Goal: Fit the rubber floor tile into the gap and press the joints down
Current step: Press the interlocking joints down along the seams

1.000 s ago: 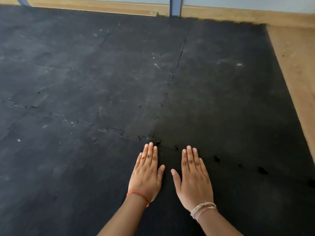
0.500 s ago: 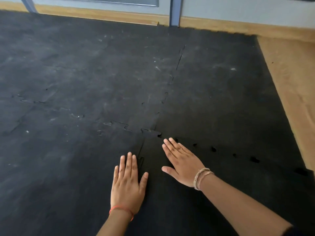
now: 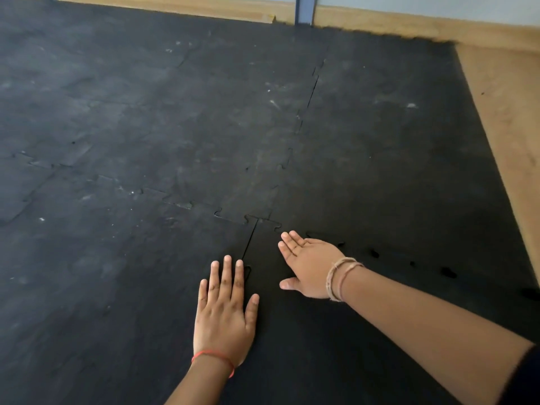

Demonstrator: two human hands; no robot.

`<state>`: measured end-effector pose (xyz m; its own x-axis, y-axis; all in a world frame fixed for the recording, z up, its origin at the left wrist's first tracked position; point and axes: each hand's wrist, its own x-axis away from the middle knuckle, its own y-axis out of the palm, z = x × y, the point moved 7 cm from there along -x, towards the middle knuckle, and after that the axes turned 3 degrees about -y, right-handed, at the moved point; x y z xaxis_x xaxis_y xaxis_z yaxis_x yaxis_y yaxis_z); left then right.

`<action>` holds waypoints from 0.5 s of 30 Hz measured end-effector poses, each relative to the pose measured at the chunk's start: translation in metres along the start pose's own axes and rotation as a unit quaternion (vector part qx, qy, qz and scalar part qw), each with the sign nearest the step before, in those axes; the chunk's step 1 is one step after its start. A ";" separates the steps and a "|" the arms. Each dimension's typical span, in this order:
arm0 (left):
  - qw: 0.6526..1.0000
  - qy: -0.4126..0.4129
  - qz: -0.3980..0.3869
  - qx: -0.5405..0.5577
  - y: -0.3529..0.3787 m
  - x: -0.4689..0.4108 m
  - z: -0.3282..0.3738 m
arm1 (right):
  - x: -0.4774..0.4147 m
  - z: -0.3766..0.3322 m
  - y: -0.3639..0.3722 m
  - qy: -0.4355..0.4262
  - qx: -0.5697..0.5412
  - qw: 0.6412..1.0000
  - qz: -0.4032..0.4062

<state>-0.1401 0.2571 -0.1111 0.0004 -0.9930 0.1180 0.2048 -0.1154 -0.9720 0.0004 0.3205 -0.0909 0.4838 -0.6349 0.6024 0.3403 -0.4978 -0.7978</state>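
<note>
A darker black rubber tile [image 3: 315, 346] with jigsaw edges lies at the near right, among dusty grey-black tiles [image 3: 175, 127]. My left hand [image 3: 223, 314] rests flat, fingers apart, across the tile's left joint [image 3: 248, 252]. My right hand [image 3: 309, 266] lies flat near the tile's far left corner, just below the far joint [image 3: 374, 254], fingers pointing up-left. Small dark gaps show along that far joint to the right of my right hand. Neither hand holds anything.
Bare wooden floor [image 3: 514, 127] borders the mat on the right. A wooden skirting [image 3: 175, 7] and a blue post [image 3: 304, 10] stand at the far wall. Interlocked tiles cover the whole left and far side.
Both hands lay side by side at the corner joint. My left hand has slid back toward me along the left joint; my right hand has turned so its fingers point left.
</note>
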 end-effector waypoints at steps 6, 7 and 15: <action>1.000 -0.003 -0.008 0.013 -0.003 -0.002 0.004 | 0.002 -0.020 -0.001 -0.057 -0.020 0.997 0.057; 1.000 -0.004 -0.009 0.013 -0.004 -0.003 0.004 | -0.002 -0.029 -0.001 -0.065 -0.010 0.995 0.070; 0.999 0.013 -0.033 -0.015 0.002 -0.005 0.000 | -0.023 -0.041 -0.007 -0.030 0.015 0.999 0.013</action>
<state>-0.1396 0.2614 -0.1133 -0.0371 -0.9836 0.1763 0.1736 -0.1801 -0.9682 -0.0460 0.3143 -0.0976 0.5394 -0.6107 0.5797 0.3505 -0.4631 -0.8140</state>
